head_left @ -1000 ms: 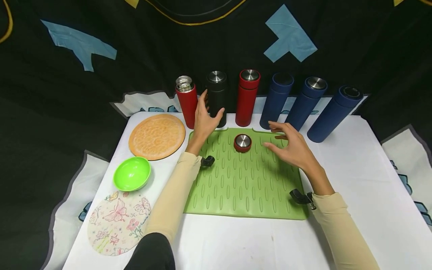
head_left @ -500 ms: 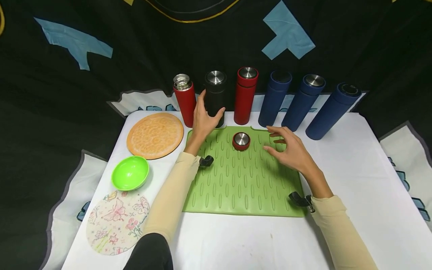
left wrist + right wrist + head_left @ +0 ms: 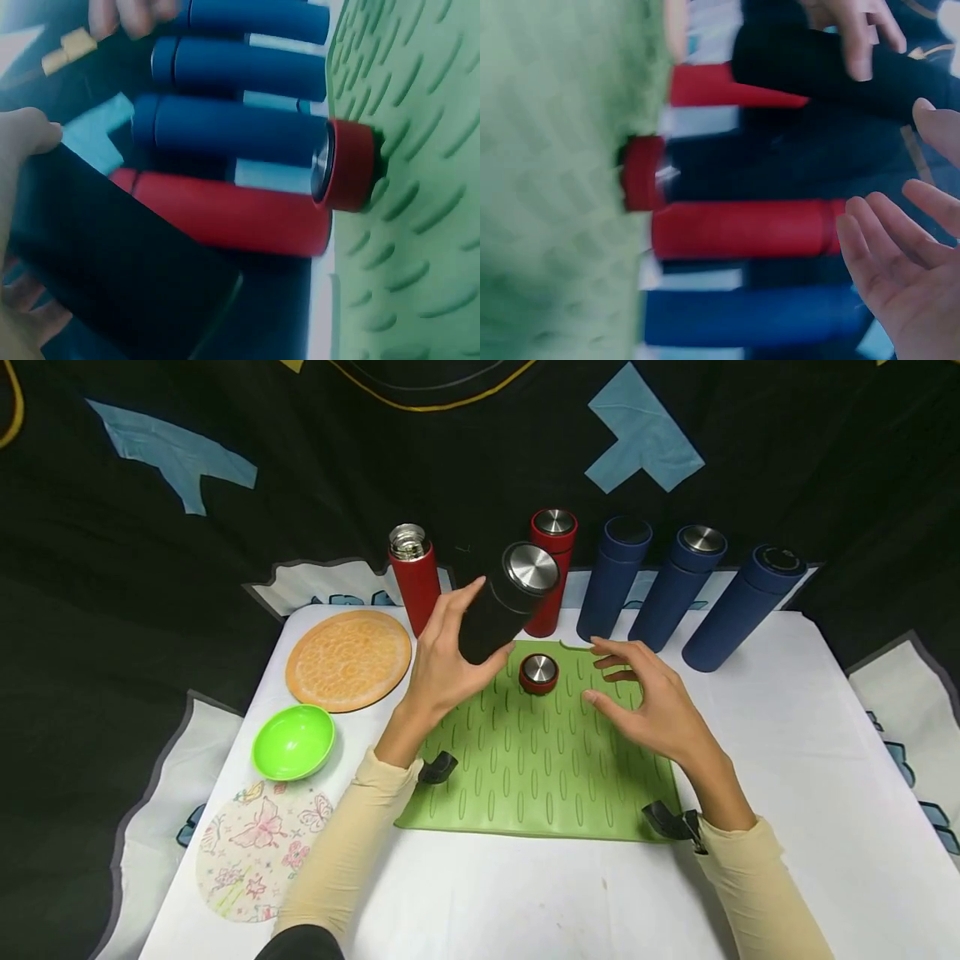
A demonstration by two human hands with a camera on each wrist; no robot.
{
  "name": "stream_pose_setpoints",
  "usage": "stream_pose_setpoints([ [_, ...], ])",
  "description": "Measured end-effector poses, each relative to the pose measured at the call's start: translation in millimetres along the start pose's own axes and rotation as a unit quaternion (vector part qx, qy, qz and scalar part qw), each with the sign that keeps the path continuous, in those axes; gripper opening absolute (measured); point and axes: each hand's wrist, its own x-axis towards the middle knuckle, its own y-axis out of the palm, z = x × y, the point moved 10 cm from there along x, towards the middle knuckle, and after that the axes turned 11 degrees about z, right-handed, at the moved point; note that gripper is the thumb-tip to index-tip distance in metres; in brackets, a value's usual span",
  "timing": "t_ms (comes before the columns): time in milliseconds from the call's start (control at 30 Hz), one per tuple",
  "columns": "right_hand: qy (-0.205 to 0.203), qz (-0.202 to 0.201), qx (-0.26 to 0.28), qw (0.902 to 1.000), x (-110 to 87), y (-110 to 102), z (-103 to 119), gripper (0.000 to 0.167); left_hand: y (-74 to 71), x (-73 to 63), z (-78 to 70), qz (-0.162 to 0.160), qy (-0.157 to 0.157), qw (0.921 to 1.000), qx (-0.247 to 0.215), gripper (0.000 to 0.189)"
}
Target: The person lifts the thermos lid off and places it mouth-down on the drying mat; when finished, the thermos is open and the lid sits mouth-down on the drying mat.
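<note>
White bench [image 3: 540,893]: apparent transfer step.
Left hand [image 3: 441,670] grips tilted black flask [image 3: 501,612]; right hand [image 3: 651,703] loosely curved, empty. Next: likely controlled lowering.

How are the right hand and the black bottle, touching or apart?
Apart: the head view shows green mat in the gap between right hand and black bottle.

An orange round mat [image 3: 348,660] lies at the left of the white table [image 3: 540,893]. Just nearer than it sits a bright green bowl [image 3: 292,743], then a disc [image 3: 258,852] printed with butterflies and flowers, partly hidden. Behind, a black cloth [image 3: 450,460] bears 2 light-blue patches [image 3: 647,431] and a curved yellow line [image 3: 420,408].
</note>
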Motion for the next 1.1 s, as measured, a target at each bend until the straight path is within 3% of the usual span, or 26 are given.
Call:
stream_pose_setpoints([
  [233,-0.077,-0.047,0.016,0.9958,1.5,-22.4,59.3,0.084,9.0,-27.4,-47.9,0.063,0.04,0.9964,0.041,0.078],
  [400,-0.059,-0.04,-0.03,0.997,-2.7,-23.3,71.6,0.084,15.8,-46.9,-67.4,0.087,0.058,0.9917,0.075,0.077],
  [567,-0.057,-0.025,-0.051,0.9968,-8.3,-19.8,76.3,0.07,15.1,-55.9,-77.1,0.111,0.062,0.9886,0.081,0.077],
  [767,-0.095,-0.003,-0.032,0.9949,-11.5,-18.2,86.5,0.065,11.5,-58.1,-80.8,0.151,0.062,0.9861,0.032,0.078],
  [967,-0.148,0.049,-0.026,0.9875,-15.8,-13.3,100.0,0.069,11.1,-60.7,-80.5,0.174,0.067,0.9824,0.002,0.077],
  [1100,-0.125,0.07,-0.043,0.9888,-20.0,-14.1,98.0,0.08,13.8,-63.2,-81.3,0.177,0.072,0.9815,0.015,0.077],
])
